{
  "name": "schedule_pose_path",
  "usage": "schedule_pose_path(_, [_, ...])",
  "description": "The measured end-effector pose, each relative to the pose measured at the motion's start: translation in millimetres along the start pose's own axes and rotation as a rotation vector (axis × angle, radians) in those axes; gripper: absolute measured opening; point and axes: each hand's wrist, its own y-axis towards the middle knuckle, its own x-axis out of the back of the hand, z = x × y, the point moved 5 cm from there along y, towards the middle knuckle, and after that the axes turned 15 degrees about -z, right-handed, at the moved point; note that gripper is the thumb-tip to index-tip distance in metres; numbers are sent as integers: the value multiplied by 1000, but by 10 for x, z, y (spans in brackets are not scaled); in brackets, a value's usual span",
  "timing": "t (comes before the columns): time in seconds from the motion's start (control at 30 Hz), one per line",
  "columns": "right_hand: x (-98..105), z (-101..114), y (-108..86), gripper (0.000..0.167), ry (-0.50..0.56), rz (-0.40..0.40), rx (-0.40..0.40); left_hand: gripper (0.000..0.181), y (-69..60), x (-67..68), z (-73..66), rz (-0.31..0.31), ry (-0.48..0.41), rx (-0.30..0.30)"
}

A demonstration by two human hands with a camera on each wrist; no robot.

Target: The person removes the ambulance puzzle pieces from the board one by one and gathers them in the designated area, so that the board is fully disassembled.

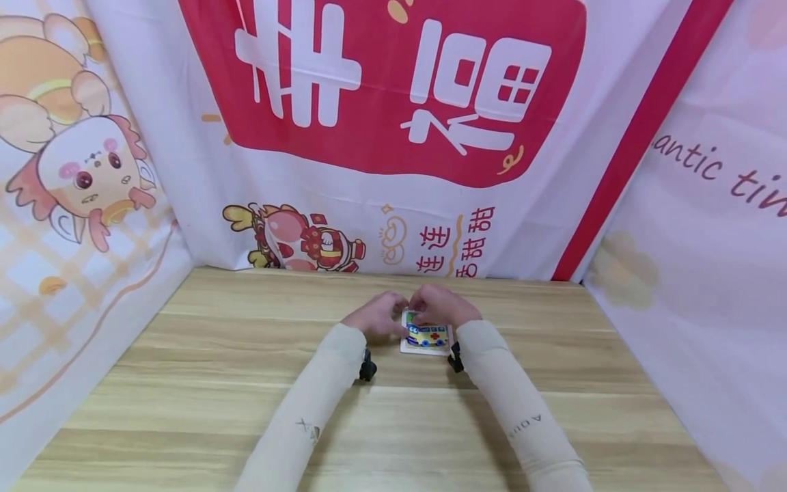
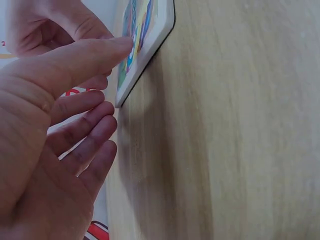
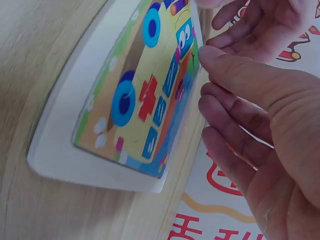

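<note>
So the ambulance picture board (image 1: 428, 337) is flat on the surface (image 1: 393, 437), left hand (image 1: 381, 315) loose at its left edge, right hand (image 1: 444, 306) over the far edge, can't tell if it's gripping anything.

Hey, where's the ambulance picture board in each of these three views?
Head: the ambulance picture board is just below and right of centre.
Left wrist: top, left of centre, partly cut off.
Right wrist: large, left of centre, reaching the top edge.
Shared landmark: the wooden tabletop.
</note>
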Motion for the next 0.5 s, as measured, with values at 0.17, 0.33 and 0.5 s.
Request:
schedule_pose_path(0.17, [-22,13,23,17,-36,22,30,76,42,-10,31,4,37,-11])
schedule_pose_path(0.33, [-47,11,46,15,-48,31,6,73,46,-3,26,16,43,-27])
schedule_pose_path(0.5, [-60,-2,62,17,-56,48,-30,64,32,-6,2,20,52,-50])
